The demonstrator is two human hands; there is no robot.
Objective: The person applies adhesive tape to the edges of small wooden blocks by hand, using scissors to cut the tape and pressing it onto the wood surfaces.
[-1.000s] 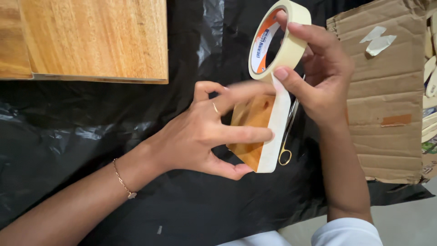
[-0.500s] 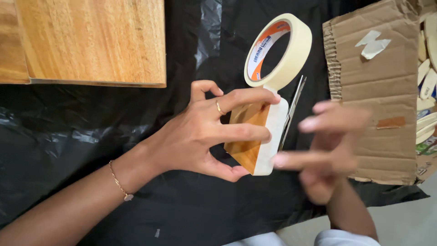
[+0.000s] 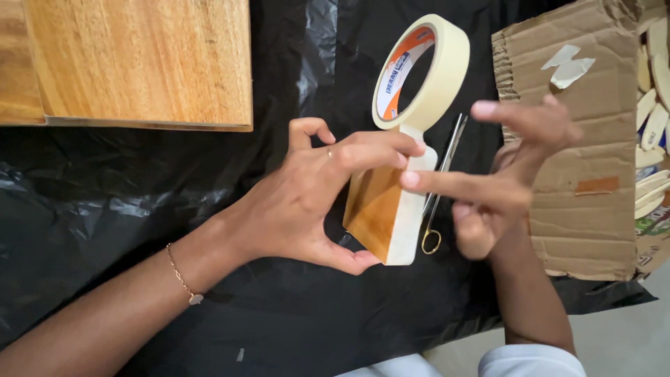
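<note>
My left hand (image 3: 307, 202) grips a small varnished wooden block (image 3: 373, 209) between thumb and fingers and holds it on edge. Cream masking tape covers the block's right edge, and the tape roll (image 3: 422, 73) hangs off its top end, still joined to the strip. My right hand (image 3: 499, 185) is beside the block with fingers spread, the index fingertip touching the taped edge near the top. Small scissors (image 3: 440, 192) with gold handles lie on the black sheet behind the block, partly hidden by my right hand.
Black plastic sheeting (image 3: 139, 209) covers the work surface. A large wooden board (image 3: 132, 63) lies at the top left. A torn cardboard sheet (image 3: 579, 139) with tape scraps lies at the right, with several flat wooden sticks (image 3: 652, 112) at its far edge.
My right hand let go of the tape roll, swung down and came back, and now touches the taped edge with one finger. The roll stays hanging from the block. My left hand kept its grip.
</note>
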